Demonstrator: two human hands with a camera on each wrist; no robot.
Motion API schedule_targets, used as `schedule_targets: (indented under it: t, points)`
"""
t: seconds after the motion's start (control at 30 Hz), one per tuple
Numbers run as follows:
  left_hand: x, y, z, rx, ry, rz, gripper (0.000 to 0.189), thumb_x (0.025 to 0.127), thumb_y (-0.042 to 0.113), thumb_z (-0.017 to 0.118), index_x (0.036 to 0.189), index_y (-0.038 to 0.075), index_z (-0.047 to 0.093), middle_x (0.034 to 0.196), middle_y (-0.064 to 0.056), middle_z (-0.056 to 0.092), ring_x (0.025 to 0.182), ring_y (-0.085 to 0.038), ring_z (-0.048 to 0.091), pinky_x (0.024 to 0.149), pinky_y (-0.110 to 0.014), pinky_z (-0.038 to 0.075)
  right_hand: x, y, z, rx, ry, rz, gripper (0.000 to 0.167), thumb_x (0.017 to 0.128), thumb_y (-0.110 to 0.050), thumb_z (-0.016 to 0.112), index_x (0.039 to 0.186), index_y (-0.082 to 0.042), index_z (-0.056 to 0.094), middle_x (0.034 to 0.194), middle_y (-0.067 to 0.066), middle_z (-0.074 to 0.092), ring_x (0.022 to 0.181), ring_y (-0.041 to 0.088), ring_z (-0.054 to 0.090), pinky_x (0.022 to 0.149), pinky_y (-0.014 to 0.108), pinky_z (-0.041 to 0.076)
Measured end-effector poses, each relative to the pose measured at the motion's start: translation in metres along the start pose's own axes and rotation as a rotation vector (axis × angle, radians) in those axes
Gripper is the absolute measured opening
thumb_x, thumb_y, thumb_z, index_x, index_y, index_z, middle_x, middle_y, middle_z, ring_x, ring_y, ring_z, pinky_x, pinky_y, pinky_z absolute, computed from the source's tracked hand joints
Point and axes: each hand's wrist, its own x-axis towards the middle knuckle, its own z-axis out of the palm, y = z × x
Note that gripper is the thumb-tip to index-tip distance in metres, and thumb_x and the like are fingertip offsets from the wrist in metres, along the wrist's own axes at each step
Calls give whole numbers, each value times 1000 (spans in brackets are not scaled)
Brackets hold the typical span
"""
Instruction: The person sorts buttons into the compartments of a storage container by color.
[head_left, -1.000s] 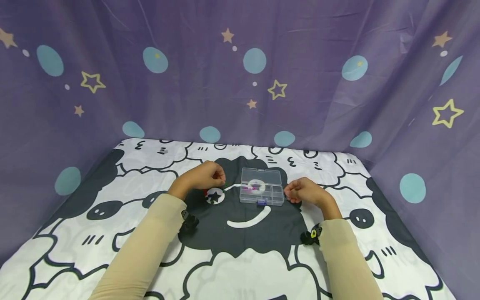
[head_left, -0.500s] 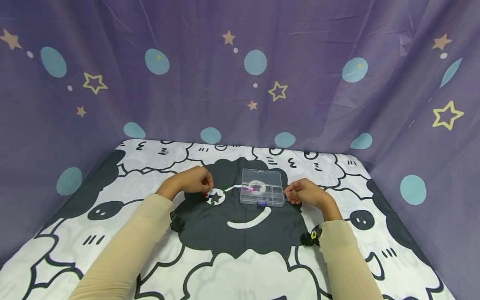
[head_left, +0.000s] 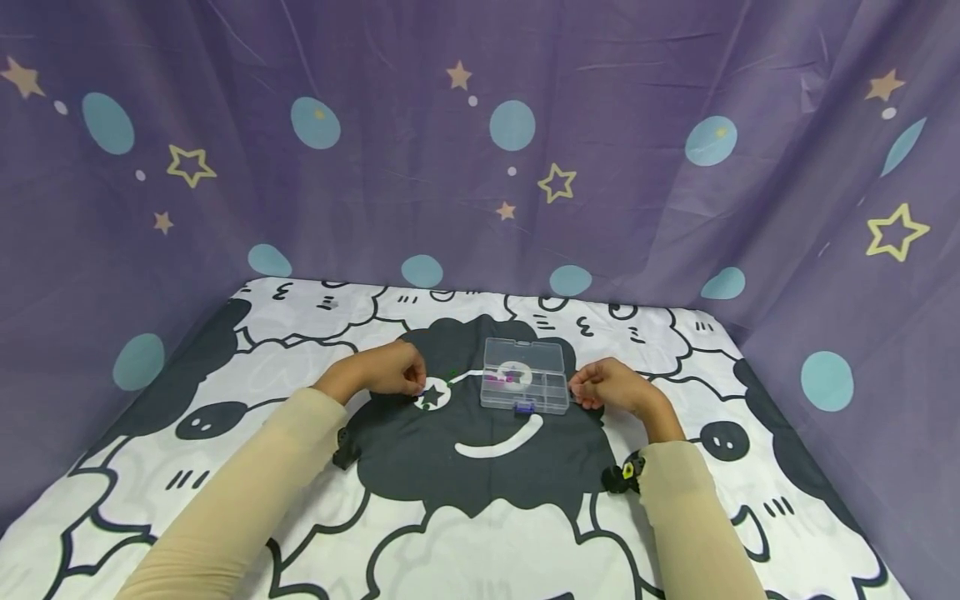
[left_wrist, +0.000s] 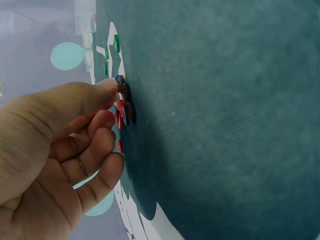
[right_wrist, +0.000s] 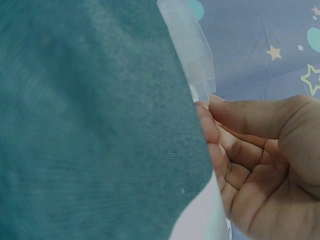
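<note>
My left hand [head_left: 390, 369] is low over the dark cloth, fingers curled, beside the white star circle. In the left wrist view its thumb tip lies right at a small blue-topped dark piece [left_wrist: 120, 80]; I cannot tell whether it is pinched. Close to the fingertips are small red pieces [left_wrist: 120, 117] and a dark piece [left_wrist: 130, 112]. The clear plastic compartment box [head_left: 558, 400] lies with its lid [head_left: 522, 352] raised to the back. My right hand [head_left: 611, 383] pinches the right side of the box between thumb and fingers. Pink bits [head_left: 498, 379] show in the box's left part.
Several small green pieces [left_wrist: 117, 43] lie on the cloth between left hand and box. A blue-purple latch [head_left: 523, 408] is at the box's front edge. The patterned cloth [head_left: 480, 483] covers the surface, and a purple curtain [head_left: 420, 192] hangs behind it.
My left hand has moved left and down, away from the box side, to the small pieces beside the star circle. My right hand has stayed at the box, which has not moved.
</note>
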Motion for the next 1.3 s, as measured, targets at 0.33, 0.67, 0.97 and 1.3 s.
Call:
schedule_targets:
  t: [0.33,0.67,0.97,1.3]
  points:
    - [-1,1,2,26,3,-6,11,91,7,75,82,11,75,73,8,68,66,-5,59,65,-25,50,1,1,-1,-15,0,-7,16,100,-4,62,107,8,70,83,9,68,72,18,62,66,31,53]
    - [-1,3,2,57,-71,-27,17,98,7,64,85,13,72,76,8,63,67,-6,54,68,-26,48,1,2,-1,-3,-1,-7,17,100,-5,63,108,8,70,85,10,69,73,18,62,66,31,53]
    - [-4,3,0,20,-48,-32,18,102,4,56,89,9,68,80,5,61,70,-9,52,70,-29,46,1,1,-1,2,-3,-4,19,101,-6,63,110,9,69,86,11,69,74,18,61,66,33,53]
    - [0,7,-7,-31,-12,-31,18,104,5,51,97,2,68,82,-1,62,69,-11,53,71,-31,47,2,3,-1,4,-3,-10,16,100,-4,62,107,8,70,82,8,68,72,18,62,66,32,52]
